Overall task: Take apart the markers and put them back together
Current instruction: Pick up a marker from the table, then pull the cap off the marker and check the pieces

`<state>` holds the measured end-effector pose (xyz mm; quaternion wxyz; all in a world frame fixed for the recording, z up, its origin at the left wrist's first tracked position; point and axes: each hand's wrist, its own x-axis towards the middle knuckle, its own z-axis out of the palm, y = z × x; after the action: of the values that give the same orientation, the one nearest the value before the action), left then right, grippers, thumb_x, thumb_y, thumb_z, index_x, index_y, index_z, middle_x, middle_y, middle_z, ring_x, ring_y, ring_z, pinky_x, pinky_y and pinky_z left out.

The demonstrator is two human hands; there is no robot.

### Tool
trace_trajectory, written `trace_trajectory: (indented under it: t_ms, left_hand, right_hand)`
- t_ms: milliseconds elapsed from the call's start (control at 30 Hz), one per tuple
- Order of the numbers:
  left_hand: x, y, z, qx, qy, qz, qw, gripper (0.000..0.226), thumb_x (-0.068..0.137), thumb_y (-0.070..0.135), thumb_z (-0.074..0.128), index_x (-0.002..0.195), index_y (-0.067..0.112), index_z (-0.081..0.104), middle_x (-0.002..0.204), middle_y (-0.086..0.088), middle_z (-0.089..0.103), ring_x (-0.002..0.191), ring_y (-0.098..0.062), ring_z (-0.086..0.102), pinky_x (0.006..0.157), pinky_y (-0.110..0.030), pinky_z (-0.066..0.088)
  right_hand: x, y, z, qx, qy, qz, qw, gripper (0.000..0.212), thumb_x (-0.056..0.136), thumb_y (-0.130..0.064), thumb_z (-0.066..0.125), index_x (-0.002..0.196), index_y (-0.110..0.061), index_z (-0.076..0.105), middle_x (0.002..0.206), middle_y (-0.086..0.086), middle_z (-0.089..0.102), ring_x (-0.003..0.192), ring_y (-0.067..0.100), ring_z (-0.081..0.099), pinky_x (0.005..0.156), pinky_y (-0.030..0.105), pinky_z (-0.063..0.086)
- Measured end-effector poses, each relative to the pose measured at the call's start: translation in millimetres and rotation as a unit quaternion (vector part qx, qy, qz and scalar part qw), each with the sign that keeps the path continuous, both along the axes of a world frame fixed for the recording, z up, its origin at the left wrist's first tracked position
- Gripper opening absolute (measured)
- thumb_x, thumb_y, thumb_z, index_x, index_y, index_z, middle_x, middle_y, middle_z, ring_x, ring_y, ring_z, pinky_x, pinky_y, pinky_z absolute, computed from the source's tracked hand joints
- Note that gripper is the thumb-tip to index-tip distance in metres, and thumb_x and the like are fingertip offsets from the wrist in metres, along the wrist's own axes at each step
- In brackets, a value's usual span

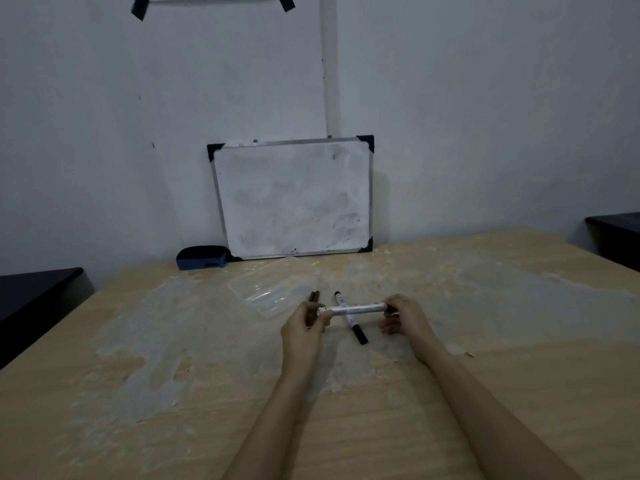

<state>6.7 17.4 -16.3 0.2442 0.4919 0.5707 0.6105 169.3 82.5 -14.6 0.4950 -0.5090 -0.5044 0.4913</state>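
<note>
Basically the whiteboard marker [355,309] is held level above the table [519,393], long axis running left-right between both hands. Left hand [304,329] pinches its left end, fingers closed on the barrel; right hand [403,315] is clamped on the dark right end. Judging by that, the pull goes along that axis. A second marker [350,322] lies on the table underneath, crossing it.

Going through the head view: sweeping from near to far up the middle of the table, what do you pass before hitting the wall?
Marker held crosswise between left hand and right hand → clear plastic case → whiteboard leaning on the wall. The marker lying on the table and the dark caps overlap that band, so I leave them out.
</note>
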Motion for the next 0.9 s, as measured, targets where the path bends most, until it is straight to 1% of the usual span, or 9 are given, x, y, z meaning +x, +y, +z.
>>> trace_trajectory:
  t_ms: [100, 167, 233, 333, 433, 567, 633, 733, 900]
  left_hand:
    - [2.5, -1.9, -2.7, -0.014, 0.078, -0.015, 0.997, 0.01, 0.085, 0.023, 0.062, 0.082, 0.013, 0.062, 0.069, -0.002, 0.062, 0.065, -0.013, 0.056, 0.056, -0.013, 0.042]
    - [2.4, -2.4, -3.0, -0.005, 0.136, -0.022, 0.99, 0.022, 0.086, 0.028, 0.059, 0.077, 0.009, 0.062, 0.066, -0.002, 0.058, 0.06, -0.011, 0.051, 0.053, -0.015, 0.037]
    - [3.1, -4.6, -2.1, 0.005, 0.167, -0.028, 0.985, 0.032, 0.089, 0.031, 0.055, 0.073, 0.004, 0.059, 0.061, -0.002, 0.052, 0.056, -0.01, 0.046, 0.052, -0.017, 0.035]
    - [2.8, -5.5, -1.6, 0.017, 0.167, -0.018, 0.986, 0.035, 0.091, 0.033, 0.05, 0.067, 0.009, 0.053, 0.057, 0.0, 0.047, 0.052, -0.009, 0.042, 0.051, -0.018, 0.033]
    - [2.0, -5.5, 0.0, 0.022, 0.198, -0.024, 0.98, 0.028, 0.094, 0.032, 0.045, 0.077, 0.01, 0.053, 0.063, 0.0, 0.052, 0.055, -0.011, 0.046, 0.054, -0.023, 0.036]
    - [1.4, -4.9, -0.8, 0.043, 0.29, 0.013, 0.956, 0.033, 0.096, 0.029, 0.041, 0.078, 0.006, 0.056, 0.062, -0.006, 0.056, 0.054, -0.017, 0.051, 0.051, -0.028, 0.036]
    - [1.1, -3.5, -0.2, 0.053, 0.296, 0.055, 0.952, 0.037, 0.096, 0.029, 0.039, 0.081, 0.004, 0.062, 0.063, -0.012, 0.064, 0.055, -0.022, 0.057, 0.051, -0.033, 0.039]
    - [0.0, -2.9, 2.2, 0.057, 0.283, 0.102, 0.952, 0.042, 0.096, 0.03, 0.039, 0.074, 0.006, 0.066, 0.06, -0.014, 0.066, 0.051, -0.024, 0.056, 0.047, -0.029, 0.034]
    - [-2.3, -4.1, 3.8, 0.101, 0.364, 0.093, 0.921, 0.04, 0.093, 0.035, 0.038, 0.081, 0.011, 0.068, 0.061, -0.001, 0.064, 0.044, -0.015, 0.05, 0.042, -0.021, 0.029]
  right_hand:
    - [0.8, -4.0, -5.6, 0.086, -0.185, -0.064, 0.977, 0.036, 0.091, -0.034, 0.049, 0.059, -0.018, 0.052, 0.061, 0.005, 0.056, 0.056, 0.022, 0.057, 0.058, 0.03, 0.044]
    - [0.3, -6.5, -6.4, 0.118, -0.309, -0.091, 0.939, 0.043, 0.091, -0.042, 0.048, 0.058, -0.016, 0.056, 0.059, 0.002, 0.052, 0.056, 0.02, 0.052, 0.05, 0.026, 0.033]
    - [-1.1, -7.8, -4.9, 0.123, -0.379, -0.108, 0.911, 0.049, 0.092, -0.043, 0.044, 0.059, -0.011, 0.061, 0.055, -0.002, 0.043, 0.052, 0.016, 0.045, 0.044, 0.024, 0.024]
    - [-3.4, -8.7, -3.6, 0.109, -0.378, -0.1, 0.914, 0.054, 0.094, -0.043, 0.039, 0.052, -0.012, 0.052, 0.047, -0.001, 0.039, 0.045, 0.014, 0.039, 0.044, 0.026, 0.023]
    - [-2.8, -9.7, -3.3, 0.093, -0.392, -0.087, 0.911, 0.054, 0.094, -0.043, 0.038, 0.049, -0.014, 0.043, 0.048, -0.001, 0.037, 0.045, 0.015, 0.038, 0.044, 0.026, 0.023]
    - [-2.9, -11.2, -3.6, 0.109, -0.404, -0.061, 0.906, 0.056, 0.093, -0.051, 0.036, 0.052, -0.015, 0.047, 0.047, -0.001, 0.038, 0.044, 0.016, 0.039, 0.045, 0.026, 0.024]
    - [-5.2, -13.4, -1.0, 0.158, -0.434, -0.038, 0.886, 0.057, 0.093, -0.052, 0.034, 0.053, -0.015, 0.05, 0.045, -0.002, 0.036, 0.04, 0.013, 0.034, 0.043, 0.027, 0.022]
    - [-10.5, -19.0, 5.0, 0.179, -0.471, -0.023, 0.864, 0.057, 0.095, -0.047, 0.032, 0.052, -0.014, 0.047, 0.045, -0.002, 0.034, 0.042, 0.013, 0.034, 0.043, 0.027, 0.022]
    - [-11.7, -14.4, -0.9, 0.083, -0.426, -0.005, 0.901, 0.054, 0.095, -0.042, 0.031, 0.048, -0.017, 0.037, 0.052, -0.001, 0.038, 0.047, 0.015, 0.038, 0.049, 0.027, 0.027]
